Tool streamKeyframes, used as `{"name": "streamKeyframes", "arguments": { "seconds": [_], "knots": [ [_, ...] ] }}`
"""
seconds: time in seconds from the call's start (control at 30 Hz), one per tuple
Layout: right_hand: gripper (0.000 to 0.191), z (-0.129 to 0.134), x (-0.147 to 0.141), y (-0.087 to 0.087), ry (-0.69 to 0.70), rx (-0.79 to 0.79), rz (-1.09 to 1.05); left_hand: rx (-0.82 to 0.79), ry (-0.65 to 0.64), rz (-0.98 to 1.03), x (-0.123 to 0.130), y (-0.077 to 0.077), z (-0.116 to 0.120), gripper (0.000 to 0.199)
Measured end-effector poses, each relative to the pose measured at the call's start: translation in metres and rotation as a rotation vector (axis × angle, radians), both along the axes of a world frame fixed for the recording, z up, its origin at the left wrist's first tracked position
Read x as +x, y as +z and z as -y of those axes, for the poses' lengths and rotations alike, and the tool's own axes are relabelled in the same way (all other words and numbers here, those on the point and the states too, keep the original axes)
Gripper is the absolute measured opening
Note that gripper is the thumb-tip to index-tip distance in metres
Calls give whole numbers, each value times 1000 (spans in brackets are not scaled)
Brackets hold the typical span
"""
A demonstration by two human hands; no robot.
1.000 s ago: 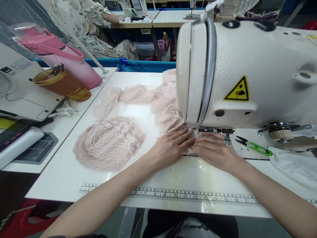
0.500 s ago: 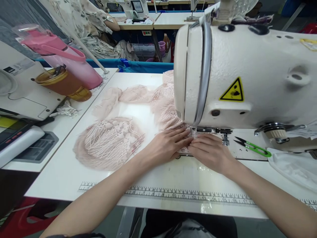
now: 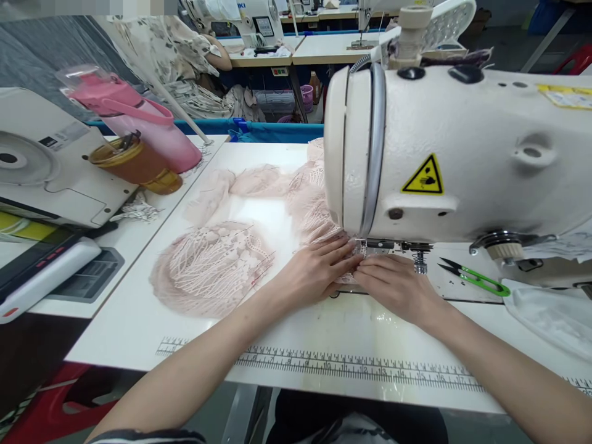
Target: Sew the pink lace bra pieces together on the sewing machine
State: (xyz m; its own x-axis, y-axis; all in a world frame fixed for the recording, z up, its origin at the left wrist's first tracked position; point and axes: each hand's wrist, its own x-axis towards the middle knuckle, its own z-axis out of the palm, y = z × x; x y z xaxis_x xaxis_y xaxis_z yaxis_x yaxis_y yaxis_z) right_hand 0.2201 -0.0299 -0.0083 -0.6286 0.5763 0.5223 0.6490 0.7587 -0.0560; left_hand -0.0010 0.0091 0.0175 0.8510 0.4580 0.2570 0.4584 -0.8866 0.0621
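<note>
A pink lace fabric (image 3: 314, 206) is spread on the table (image 3: 333, 333) at the centre of the frame, its near end brought in under the head of the sewing machine (image 3: 444, 129). Its long axis is run from the fingertips up toward the upper centre, where part of it is hidden behind the machine head, and a sheer stretch is trailed off to the left. The bulk of the fabric is thus placed beyond the left hand (image 3: 319, 268), which is the nearer to it; that hand is laid low over the near end, fingers almost straight and held together. The right hand (image 3: 393, 283) is set just right of it, fingers gently bent, tips resting on the lace edge beside the metal fittings (image 3: 382, 245). Whether any cloth is pinched under either hand cannot be told, since the thumbs are mostly hidden. At centre left, a rounded lace piece (image 3: 213, 265) is laid well apart from both hands. Right of the right hand, green-handled snips (image 3: 483, 282) are left lying, with a white cloth (image 3: 555, 317) placed near them toward the right edge.
</note>
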Motion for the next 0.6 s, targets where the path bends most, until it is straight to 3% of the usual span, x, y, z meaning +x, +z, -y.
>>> {"name": "streamKeyframes", "arguments": {
  "seconds": [0.47,0.6],
  "knots": [
    [22,-6,5,4,5,-24,-11,68,80,15,8,-8,4,40],
    [18,-4,6,12,-39,60,29,88,89,30,10,-7,7,40]
  ]
}}
